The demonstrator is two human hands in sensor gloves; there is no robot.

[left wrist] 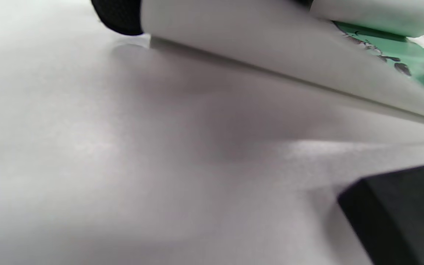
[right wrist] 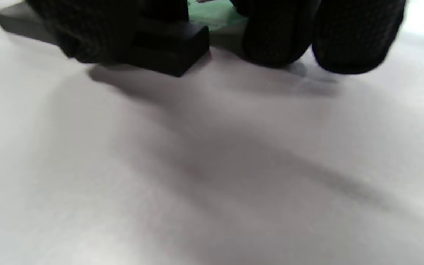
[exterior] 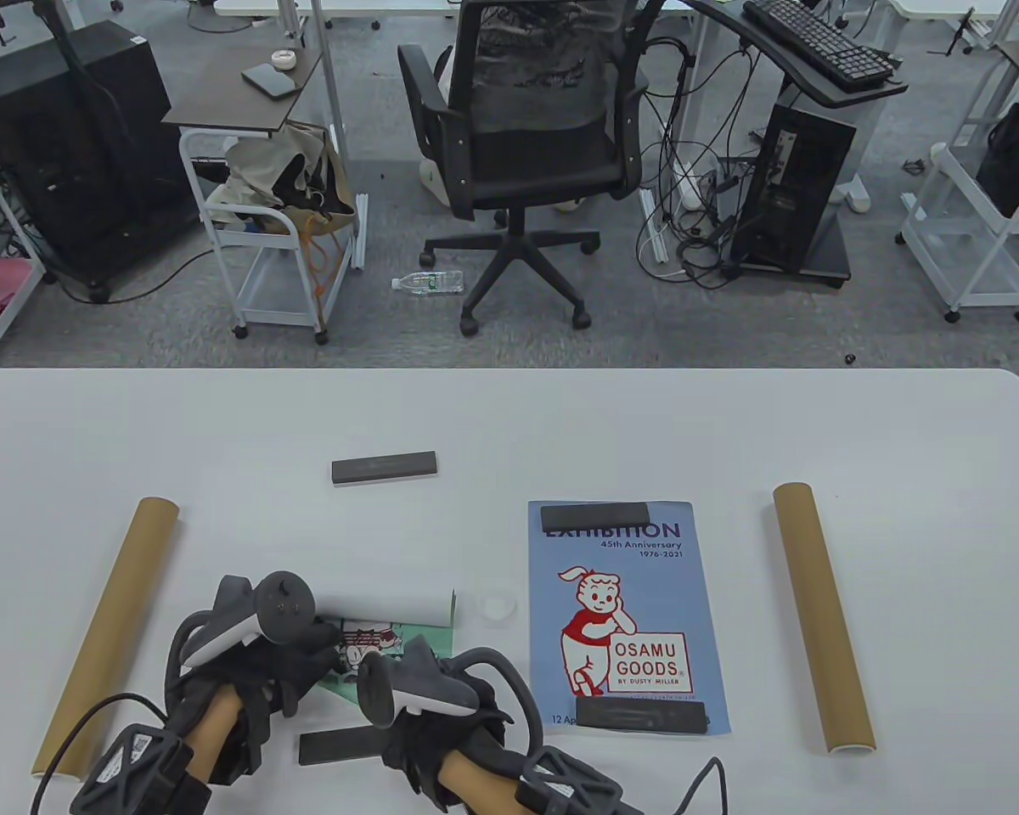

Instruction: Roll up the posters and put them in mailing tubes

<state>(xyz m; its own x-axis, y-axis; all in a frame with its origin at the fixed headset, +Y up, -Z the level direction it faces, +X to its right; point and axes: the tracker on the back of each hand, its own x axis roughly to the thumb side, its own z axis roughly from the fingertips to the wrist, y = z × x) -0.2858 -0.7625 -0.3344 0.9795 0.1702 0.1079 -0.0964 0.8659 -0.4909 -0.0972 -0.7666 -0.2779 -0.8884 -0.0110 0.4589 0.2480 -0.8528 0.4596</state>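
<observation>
Green poster, white back half-rolled, lies under both hands; their grip cannot be told.

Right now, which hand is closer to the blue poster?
Right. The right hand is just beside the blue poster, off its near left corner. The left hand is farther away, on the other side of the right hand, at the half-rolled green poster.

On the white desk, a brown cardboard mailing tube lay far left and another far right; between them lay a flat blue poster under two black bar weights.
</observation>
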